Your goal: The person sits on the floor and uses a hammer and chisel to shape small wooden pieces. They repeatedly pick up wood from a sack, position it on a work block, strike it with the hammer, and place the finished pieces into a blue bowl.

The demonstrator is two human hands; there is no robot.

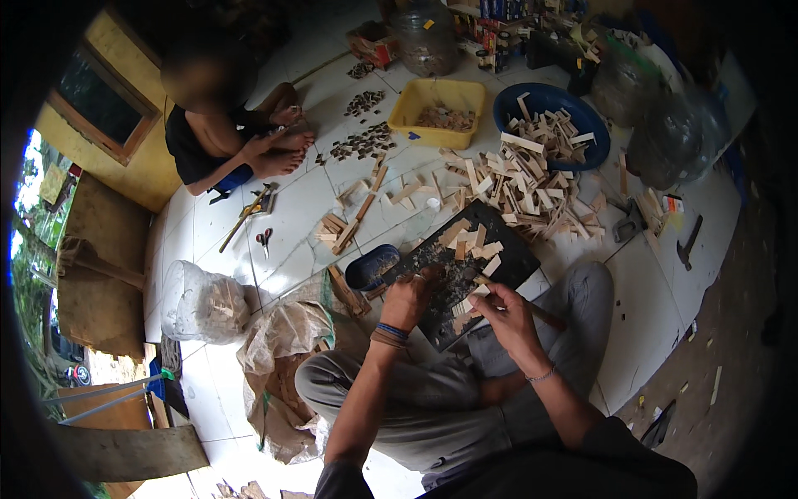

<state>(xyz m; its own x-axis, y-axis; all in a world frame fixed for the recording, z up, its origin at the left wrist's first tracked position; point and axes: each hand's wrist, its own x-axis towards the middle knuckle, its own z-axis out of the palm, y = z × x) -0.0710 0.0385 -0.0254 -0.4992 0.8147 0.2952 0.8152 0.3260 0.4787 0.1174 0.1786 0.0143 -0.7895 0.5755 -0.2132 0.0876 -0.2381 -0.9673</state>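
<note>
So, right hand pinched a pale wood piece over the black board; left hand curled by its left edge, grip unclear. Loose pieces lay on board, bigger pile beyond; done-versus-pending unclear.

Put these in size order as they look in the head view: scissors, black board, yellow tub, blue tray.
Largest to smallest:
1. Black board, partly covered
2. Yellow tub
3. Blue tray
4. Scissors

The board is nearer the camera than the tub, so their true order is unsure.
</note>
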